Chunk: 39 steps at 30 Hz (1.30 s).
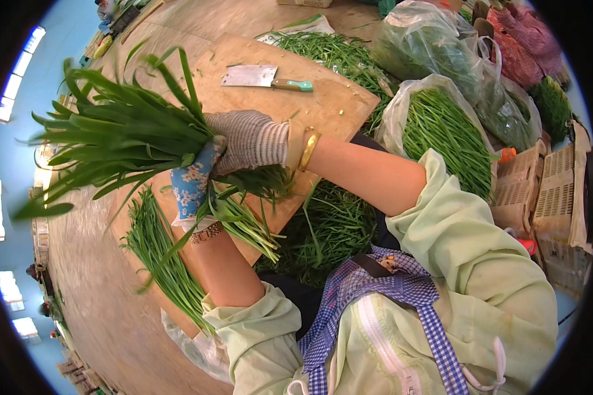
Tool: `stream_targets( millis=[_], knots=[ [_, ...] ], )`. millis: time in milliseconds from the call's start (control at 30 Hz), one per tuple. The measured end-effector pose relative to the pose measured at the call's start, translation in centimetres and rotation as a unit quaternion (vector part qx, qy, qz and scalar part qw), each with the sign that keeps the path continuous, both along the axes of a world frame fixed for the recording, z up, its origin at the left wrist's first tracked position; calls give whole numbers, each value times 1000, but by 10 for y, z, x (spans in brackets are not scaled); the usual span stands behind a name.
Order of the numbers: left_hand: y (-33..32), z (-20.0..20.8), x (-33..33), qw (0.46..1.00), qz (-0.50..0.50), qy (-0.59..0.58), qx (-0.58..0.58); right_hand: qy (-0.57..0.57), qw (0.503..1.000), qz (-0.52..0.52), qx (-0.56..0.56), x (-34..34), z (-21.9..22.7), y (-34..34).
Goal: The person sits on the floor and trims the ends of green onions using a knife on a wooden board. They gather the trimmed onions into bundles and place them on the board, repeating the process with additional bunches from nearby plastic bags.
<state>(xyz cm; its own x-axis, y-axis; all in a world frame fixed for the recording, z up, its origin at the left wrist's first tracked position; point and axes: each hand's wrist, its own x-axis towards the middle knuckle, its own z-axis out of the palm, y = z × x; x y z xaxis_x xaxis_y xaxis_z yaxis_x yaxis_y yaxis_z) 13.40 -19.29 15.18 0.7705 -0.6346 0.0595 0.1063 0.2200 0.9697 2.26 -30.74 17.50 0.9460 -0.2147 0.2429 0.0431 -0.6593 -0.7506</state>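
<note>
A large bunch of garlic chives [132, 125] is gripped in both my hands above a wooden board [211, 62], its long flat leaves fanning out to the left. My right hand [247, 141], in a grey knitted glove, wraps the bunch from the right. Under it and a little nearer, my left hand [201, 172] closes on the same bunch; a blue flowered cover is on it and its fingers are partly hidden. A cleaver [250, 76] with a wood and teal handle lies on the board beyond my hands.
More chives [158, 243] lie along the board's left edge, and loose greens [329, 230] pile up by my lap. At right stand a clear bag of green stalks [441, 128], another stuffed bag [428, 46] and plastic crates [553, 191]. A person in red [520, 43] is at the far right.
</note>
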Motion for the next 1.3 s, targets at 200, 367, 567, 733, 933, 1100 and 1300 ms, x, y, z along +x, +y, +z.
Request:
stream_targets(
  millis=[200, 367, 567, 733, 933, 1100, 1300],
  knots=[
    [-14, 12, -44, 992, 47, -31, -112, 5, 997, -61, -44, -35, 1, -20],
    [28, 13, -11, 955, 107, 184, -207, -163, 913, -274, 255, -143, -71, -53],
    [72, -8, 10, 940, 111, 205, -250, 2, 976, -216, 20, -129, -65, 9],
    [88, -18, -14, 937, 35, 174, -302, -54, 927, -210, 305, -92, -74, 45],
    [137, -40, 18, 911, 66, 157, -376, -55, 859, -150, 487, -158, -93, 49],
    [143, -25, 6, 880, 42, 157, -446, 306, 932, -44, -191, -235, -118, 5],
    [157, -49, 26, 823, -122, 182, -524, -47, 955, -130, 263, -139, -39, -16]
  ],
)
